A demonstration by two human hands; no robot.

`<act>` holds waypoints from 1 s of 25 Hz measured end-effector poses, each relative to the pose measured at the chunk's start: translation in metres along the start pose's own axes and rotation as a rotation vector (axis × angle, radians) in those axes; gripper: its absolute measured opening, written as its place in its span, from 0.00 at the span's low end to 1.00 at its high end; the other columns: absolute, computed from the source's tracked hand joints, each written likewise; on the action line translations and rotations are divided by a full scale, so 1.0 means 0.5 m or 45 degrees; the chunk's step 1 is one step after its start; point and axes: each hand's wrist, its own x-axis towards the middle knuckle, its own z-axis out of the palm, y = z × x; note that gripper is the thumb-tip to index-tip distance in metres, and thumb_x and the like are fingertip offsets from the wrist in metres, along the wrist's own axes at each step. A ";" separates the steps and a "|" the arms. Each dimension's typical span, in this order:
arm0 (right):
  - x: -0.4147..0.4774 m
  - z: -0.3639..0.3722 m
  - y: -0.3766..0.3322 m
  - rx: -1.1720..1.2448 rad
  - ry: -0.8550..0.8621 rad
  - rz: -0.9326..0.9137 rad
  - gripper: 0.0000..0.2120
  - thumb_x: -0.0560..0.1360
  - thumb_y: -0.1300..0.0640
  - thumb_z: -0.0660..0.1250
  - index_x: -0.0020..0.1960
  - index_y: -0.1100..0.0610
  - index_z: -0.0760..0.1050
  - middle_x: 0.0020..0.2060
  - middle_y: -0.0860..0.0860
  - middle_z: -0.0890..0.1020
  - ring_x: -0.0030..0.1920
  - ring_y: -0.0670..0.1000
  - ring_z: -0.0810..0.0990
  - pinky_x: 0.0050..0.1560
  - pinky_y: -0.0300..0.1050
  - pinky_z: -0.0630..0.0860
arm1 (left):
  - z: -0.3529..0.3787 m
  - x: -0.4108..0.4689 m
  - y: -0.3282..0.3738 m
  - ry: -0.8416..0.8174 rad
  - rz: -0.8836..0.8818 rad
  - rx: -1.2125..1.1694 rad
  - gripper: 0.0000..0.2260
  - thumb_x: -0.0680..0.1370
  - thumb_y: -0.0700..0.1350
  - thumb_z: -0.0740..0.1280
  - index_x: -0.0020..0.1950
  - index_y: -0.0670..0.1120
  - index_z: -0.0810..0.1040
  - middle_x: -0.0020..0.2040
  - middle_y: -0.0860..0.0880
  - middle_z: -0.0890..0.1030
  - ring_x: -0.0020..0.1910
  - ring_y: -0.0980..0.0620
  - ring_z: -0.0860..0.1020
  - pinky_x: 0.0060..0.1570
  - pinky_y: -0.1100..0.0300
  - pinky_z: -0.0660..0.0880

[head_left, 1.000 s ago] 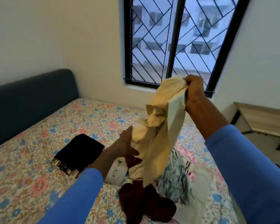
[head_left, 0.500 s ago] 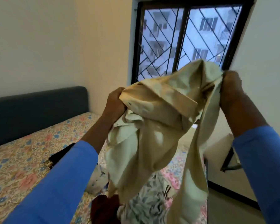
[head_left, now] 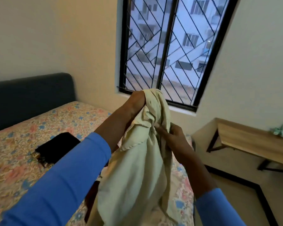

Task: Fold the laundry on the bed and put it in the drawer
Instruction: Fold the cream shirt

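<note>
**Above the bed point(head_left: 64, 118), a cream garment point(head_left: 137, 176) hung bunched between two hands**

Over the near right part of the floral mattress the garment hung in the air. Its long axis ran roughly top to bottom, with the top end far and high by the window point(head_left: 167, 51) and the loose tail dropping out of view at the near edge. The left hand point(head_left: 135, 103) held the top end, its fingers curled into the cloth and mostly hidden by it. The right hand point(head_left: 173, 136) sat lower and to the right, its fingers point(head_left: 163, 130) pinched on a fold just under the bunched part. The two grips were close together, so most of the cloth lay below both hands and none of it was spread flat.

By my reading, folding of this piece had not begun. The next move likely called for the hands to draw apart along an edge, and the right hand was the nearer to the free cloth. The twisted folds between the grips might snag.

On the bed to the left lay a black folded cloth point(head_left: 55, 147), well apart from the hands. A dark red cloth point(head_left: 91, 198) showed just beside the hanging garment, partly hidden by the left sleeve point(head_left: 64, 185). No drawer or other container was in view. A wooden desk point(head_left: 252, 142) stood at the right wall with a small teal object point(head_left: 282, 129) on it.
</note>
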 end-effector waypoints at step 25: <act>0.048 -0.314 0.044 -0.769 0.385 -0.469 0.07 0.77 0.61 0.71 0.55 0.57 0.83 0.48 0.52 0.86 0.49 0.52 0.83 0.46 0.37 0.72 | 0.069 -0.104 -0.260 0.193 0.431 1.532 0.05 0.76 0.45 0.63 0.43 0.44 0.74 0.38 0.46 0.75 0.40 0.38 0.76 0.38 0.54 0.63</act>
